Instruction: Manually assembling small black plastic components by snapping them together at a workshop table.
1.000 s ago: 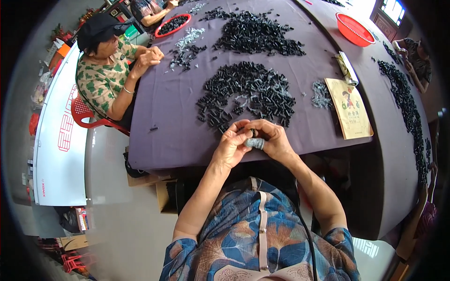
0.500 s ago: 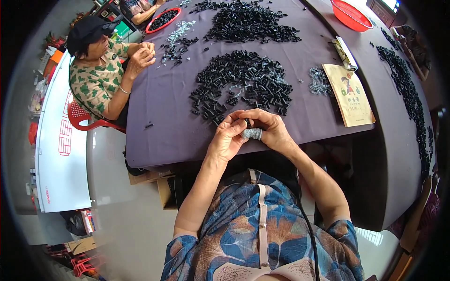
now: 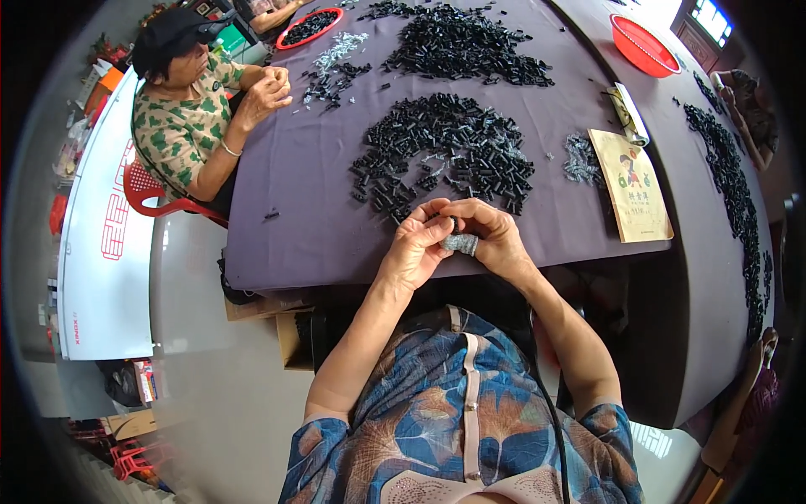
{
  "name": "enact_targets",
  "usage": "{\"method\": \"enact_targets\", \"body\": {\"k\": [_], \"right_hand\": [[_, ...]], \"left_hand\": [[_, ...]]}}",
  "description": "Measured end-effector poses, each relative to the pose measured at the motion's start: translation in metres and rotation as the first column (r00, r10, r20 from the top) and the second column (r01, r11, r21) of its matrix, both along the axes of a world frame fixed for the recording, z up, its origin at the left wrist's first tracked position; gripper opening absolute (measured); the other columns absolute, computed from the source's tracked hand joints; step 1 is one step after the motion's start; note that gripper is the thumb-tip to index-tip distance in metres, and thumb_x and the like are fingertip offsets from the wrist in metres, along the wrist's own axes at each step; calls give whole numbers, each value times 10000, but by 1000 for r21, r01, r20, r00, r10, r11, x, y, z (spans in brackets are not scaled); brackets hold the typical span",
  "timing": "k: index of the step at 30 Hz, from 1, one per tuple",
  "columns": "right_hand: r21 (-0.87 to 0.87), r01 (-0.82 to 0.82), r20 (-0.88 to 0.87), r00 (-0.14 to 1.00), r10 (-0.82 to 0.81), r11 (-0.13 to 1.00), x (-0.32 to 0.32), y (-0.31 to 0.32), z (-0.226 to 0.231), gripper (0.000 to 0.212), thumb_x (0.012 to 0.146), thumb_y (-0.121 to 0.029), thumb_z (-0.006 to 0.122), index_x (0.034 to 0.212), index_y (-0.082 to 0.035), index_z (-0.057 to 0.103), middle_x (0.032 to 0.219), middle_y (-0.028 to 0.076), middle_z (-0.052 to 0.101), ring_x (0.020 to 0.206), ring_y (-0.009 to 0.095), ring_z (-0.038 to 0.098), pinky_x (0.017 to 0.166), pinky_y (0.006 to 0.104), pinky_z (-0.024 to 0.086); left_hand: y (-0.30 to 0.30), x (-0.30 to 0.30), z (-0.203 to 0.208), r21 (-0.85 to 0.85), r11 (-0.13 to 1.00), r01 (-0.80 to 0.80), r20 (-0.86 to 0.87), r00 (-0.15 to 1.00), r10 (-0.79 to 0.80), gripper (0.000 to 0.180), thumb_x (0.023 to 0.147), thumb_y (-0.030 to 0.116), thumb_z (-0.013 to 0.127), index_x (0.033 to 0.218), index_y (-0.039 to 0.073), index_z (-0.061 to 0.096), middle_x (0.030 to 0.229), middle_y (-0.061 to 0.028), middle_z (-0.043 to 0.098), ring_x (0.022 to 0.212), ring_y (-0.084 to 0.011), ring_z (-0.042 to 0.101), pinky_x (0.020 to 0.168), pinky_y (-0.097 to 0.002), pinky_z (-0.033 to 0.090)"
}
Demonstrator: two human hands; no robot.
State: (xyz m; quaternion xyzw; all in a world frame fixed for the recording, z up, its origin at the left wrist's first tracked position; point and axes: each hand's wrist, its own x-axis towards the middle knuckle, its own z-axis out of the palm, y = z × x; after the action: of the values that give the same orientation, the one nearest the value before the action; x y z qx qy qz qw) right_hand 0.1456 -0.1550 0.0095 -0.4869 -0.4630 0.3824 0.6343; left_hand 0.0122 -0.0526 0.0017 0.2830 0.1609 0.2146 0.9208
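Observation:
My left hand point(image 3: 415, 254) and my right hand point(image 3: 497, 242) meet over the table's near edge, fingertips pressed together. Between them shows a bit of a small black tubular piece point(image 3: 456, 224), mostly covered by the fingers. Grey wrapping point(image 3: 459, 244) surrounds a finger of my right hand. Just beyond my hands spreads a heap of small black tubular pieces point(image 3: 445, 126), with some clear and grey bits point(image 3: 432, 161) among them. A small pile of clear pieces point(image 3: 581, 158) lies to the right.
A bigger black heap point(image 3: 462, 46) lies farther back on the purple-grey cloth point(image 3: 302, 210). A yellow booklet point(image 3: 631, 186) and a red basket point(image 3: 645, 46) are at the right. On the left a co-worker point(image 3: 189, 126) sits with both hands together, near a red tray point(image 3: 311, 29).
The view has shifted slightly, so the table and heaps sit a little differently. My hands keep their pinch on the small black piece, with only slight finger movement.

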Motion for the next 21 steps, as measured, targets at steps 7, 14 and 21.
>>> {"method": "enact_targets", "body": {"k": [7, 14, 21], "right_hand": [[51, 41, 48, 998, -43, 998, -3, 2, -2, 369, 775, 18, 754, 1120, -38, 637, 943, -23, 604, 835, 57, 556, 744, 224, 485], [-61, 225, 126, 968, -216, 972, 13, -6, 12, 301, 817, -56, 750, 1100, -62, 646, 821, -25, 603, 732, 48, 522, 678, 226, 456], [34, 364, -41, 931, -362, 931, 33, -8, 9, 162, 915, 13, 606, 1064, -10, 663, 940, -7, 675, 861, 56, 595, 788, 209, 473]], "left_hand": [[-1, -1, -1, 48, 999, -11, -20, 1000, 12, 323, 874, 43, 665, 1174, 92, 554, 922, -63, 684, 767, -95, 636, 604, -205, 474], [19, -20, 9, 71, 993, -95, -65, 993, 99, 172, 908, 69, 638, 1080, 66, 643, 848, -30, 659, 651, -81, 587, 552, -222, 460], [41, -59, 19, 254, 953, -165, -113, 973, 199, 101, 956, 92, 574, 1048, 53, 590, 831, -25, 620, 714, -146, 654, 608, -302, 568]]}}
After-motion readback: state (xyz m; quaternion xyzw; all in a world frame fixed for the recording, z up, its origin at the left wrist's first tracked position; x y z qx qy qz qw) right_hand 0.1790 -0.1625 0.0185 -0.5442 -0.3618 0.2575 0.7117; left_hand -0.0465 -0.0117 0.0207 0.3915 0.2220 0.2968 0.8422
